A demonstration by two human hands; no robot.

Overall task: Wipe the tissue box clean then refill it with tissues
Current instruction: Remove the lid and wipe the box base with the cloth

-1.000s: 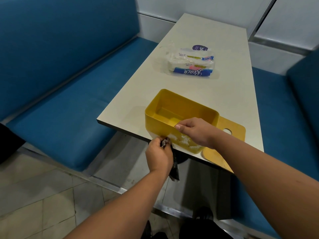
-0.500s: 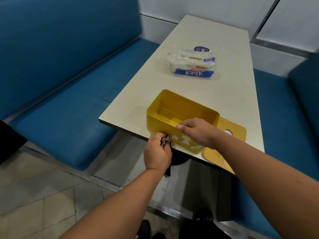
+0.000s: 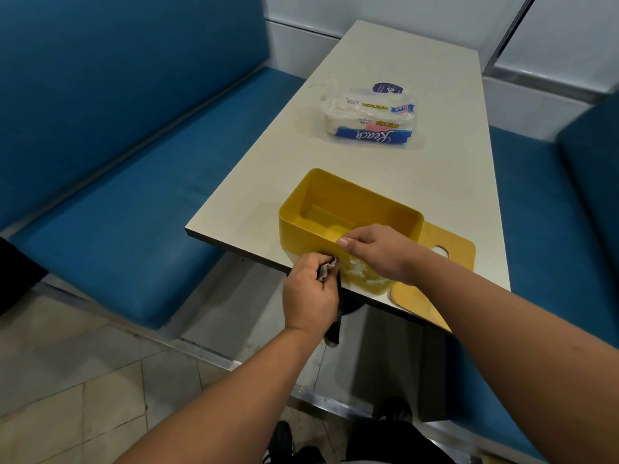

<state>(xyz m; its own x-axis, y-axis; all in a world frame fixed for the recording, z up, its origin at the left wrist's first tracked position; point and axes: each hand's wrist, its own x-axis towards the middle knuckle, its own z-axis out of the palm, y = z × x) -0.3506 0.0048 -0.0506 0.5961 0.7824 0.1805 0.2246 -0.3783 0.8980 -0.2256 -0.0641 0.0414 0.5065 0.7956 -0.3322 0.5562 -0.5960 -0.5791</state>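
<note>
An open, empty yellow tissue box (image 3: 338, 202) stands at the near edge of the table (image 3: 435, 169). My right hand (image 3: 378, 252) grips its near wall, thumb on the rim. My left hand (image 3: 310, 293) holds a dark cloth (image 3: 330, 269) pressed against the box's outer front face, where a whitish smear (image 3: 360, 271) shows. The cloth's tail hangs below the table edge. The yellow lid (image 3: 449, 251) with a round hole lies flat to the right of the box. A pack of tissues (image 3: 368, 120) in clear plastic lies farther back on the table.
Blue padded benches (image 3: 134, 212) run along both sides of the table, with a white wall behind. Tiled floor lies below at the left. My dark shoes (image 3: 281, 440) show at the bottom edge.
My left hand with the cloth has shifted slightly along the box's front face. The right hand keeps its grip on the wall. The box has not moved.
</note>
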